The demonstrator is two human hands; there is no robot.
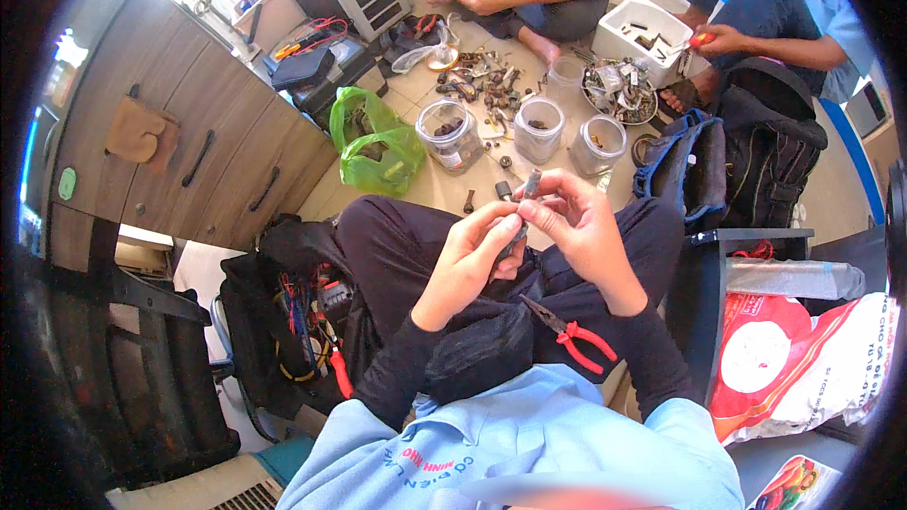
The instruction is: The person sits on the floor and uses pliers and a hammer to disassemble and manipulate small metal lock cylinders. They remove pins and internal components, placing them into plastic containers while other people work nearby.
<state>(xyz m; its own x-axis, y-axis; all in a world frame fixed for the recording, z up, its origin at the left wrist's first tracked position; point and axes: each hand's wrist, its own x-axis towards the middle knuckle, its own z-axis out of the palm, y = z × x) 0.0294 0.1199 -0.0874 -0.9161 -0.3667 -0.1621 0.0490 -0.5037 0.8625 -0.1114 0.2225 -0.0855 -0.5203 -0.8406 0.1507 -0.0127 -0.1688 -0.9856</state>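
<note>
Two hands meet over our lap, and what they grip is hard to make out: our left hand (468,260) curls with thumb and fingers pinching the lower end of a small dark metal part (525,196), while our right hand (578,227) pinches its upper end, where a grey tip pokes out above the fingers; the middle of the part is hidden behind our fingertips, so we cannot tell its full shape; it sits between the two hands, above our dark trousers and well short of the jars on the floor; red-handled pliers (572,332) lie on our lap just under the right wrist, jaws pointing up-left; three clear plastic jars (540,127) stand in a row on the tiled floor (444,189) ahead of us, their contents too small to name, and one at the left bears a pale label we cannot read; beyond them a scatter of small metal pieces (482,80) blurs together; a green plastic bag (373,146) slumps to the left of the jars; at our right a red and white printed sack (794,359) is cut off by the frame's dark rim; a black bag (756,156) sits beyond it; two other people sit across the floor, heads out of frame, one beside a white tub (635,30); a dark tool bag (293,321) with coloured wires rests at our left.
</note>
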